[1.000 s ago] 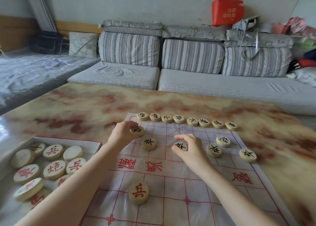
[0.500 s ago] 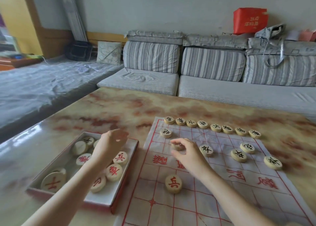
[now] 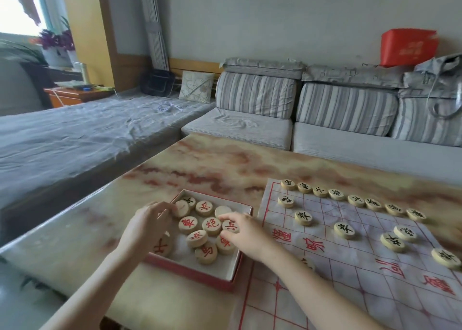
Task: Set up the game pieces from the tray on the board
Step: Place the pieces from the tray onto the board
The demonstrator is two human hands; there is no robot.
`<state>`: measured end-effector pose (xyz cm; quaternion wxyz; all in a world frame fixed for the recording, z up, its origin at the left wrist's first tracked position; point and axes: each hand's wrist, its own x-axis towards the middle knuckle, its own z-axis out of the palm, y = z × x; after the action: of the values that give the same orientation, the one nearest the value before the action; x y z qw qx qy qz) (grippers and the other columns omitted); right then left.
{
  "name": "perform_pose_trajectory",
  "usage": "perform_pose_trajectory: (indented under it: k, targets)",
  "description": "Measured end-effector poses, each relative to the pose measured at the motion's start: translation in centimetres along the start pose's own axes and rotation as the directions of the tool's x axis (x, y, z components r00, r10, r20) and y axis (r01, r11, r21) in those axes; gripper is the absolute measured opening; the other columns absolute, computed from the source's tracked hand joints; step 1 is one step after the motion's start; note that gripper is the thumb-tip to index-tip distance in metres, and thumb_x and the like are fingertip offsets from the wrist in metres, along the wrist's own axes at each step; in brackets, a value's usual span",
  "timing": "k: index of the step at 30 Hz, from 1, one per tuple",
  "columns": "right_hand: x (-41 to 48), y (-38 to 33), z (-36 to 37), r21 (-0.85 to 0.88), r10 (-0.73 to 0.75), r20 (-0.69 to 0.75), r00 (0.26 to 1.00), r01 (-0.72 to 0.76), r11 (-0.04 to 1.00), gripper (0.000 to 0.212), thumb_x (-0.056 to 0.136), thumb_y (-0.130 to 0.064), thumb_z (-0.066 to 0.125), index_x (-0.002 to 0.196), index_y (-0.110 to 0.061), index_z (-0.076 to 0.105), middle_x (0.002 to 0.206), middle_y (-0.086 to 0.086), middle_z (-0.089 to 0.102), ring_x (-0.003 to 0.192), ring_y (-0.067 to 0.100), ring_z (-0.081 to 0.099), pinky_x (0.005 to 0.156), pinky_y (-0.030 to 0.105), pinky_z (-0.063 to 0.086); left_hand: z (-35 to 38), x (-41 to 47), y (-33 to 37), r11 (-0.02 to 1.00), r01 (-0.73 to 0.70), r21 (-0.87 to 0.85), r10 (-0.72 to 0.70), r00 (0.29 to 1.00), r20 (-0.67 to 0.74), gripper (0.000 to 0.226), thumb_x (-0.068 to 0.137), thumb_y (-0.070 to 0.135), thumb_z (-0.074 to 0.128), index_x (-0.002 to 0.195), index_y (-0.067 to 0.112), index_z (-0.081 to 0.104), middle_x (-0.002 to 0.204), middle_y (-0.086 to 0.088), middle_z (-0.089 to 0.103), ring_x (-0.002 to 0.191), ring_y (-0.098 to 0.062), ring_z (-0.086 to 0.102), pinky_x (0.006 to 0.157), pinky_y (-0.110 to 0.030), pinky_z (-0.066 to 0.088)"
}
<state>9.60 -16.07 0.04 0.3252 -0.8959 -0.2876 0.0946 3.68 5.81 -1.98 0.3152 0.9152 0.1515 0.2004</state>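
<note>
**A:** How far along is it?

**B:** I'd say half. The black back row (image 3: 356, 200) lines the far edge of the board (image 3: 350, 274), with cannons and soldiers in front. About ten red discs (image 3: 188, 224) wait in the tray (image 3: 190, 271), on the marble table (image 3: 225, 164) just left of the board.

**A:** Hands?

**B:** Both are in the tray. The right hand (image 3: 247, 234) pinches a red soldier (image 3: 231, 226). The left hand (image 3: 147, 229) touches a blank-faced disc (image 3: 180, 208), but I can't tell if it grips it.

**A:** Orientation?

**B:** The discs lie flat and have no long axis. The tray's long side runs away from the person.
</note>
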Motion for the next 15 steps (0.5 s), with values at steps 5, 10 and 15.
perform_pose_trajectory:
  k: [5, 10, 15]
  targets:
    - [2.8, -0.7, 1.2, -0.067, 0.044, -0.013, 0.999, -0.044, 0.997, 0.037, 0.093, -0.020, 0.047, 0.130, -0.023, 0.051, 0.132, 0.008, 0.049, 0.119, 0.020, 0.051, 0.100, 0.024, 0.036, 0.5, 1.7, -0.5, 0.978, -0.104, 0.180, 0.093, 0.993, 0.070, 0.043, 0.079, 0.010, 0.063, 0.120, 0.023, 0.057, 0.122, -0.001, 0.060, 0.113, -0.022, 0.052, 0.094, -0.030, 0.041]
    - [5.4, 0.0, 1.6, -0.185, 0.098, -0.050, 0.994, -0.106, 0.977, 0.038, 0.094, -0.021, 0.042, 0.132, -0.020, 0.049, 0.135, 0.010, 0.048, 0.123, 0.025, 0.047, 0.102, 0.029, 0.036, 1.7, 4.1, -0.4, 0.929, -0.248, 0.275, 0.192, 0.957, 0.216, 0.061, 0.083, 0.012, 0.058, 0.138, 0.027, 0.037, 0.144, 0.006, 0.041, 0.134, -0.015, 0.034, 0.108, -0.030, 0.029]
    - [6.8, 0.5, 2.6, -0.338, 0.026, -0.096, 0.995, -0.058, 0.939, 0.035, 0.095, -0.014, 0.040, 0.129, -0.013, 0.050, 0.130, 0.006, 0.049, 0.123, 0.024, 0.039, 0.099, 0.034, 0.036, 2.1, 4.9, -0.6, 0.920, -0.300, 0.251, 0.248, 0.943, 0.220, 0.042, 0.083, 0.038, 0.051, 0.121, 0.022, 0.058, 0.126, -0.002, 0.057, 0.121, -0.025, 0.048, 0.097, -0.031, 0.039]
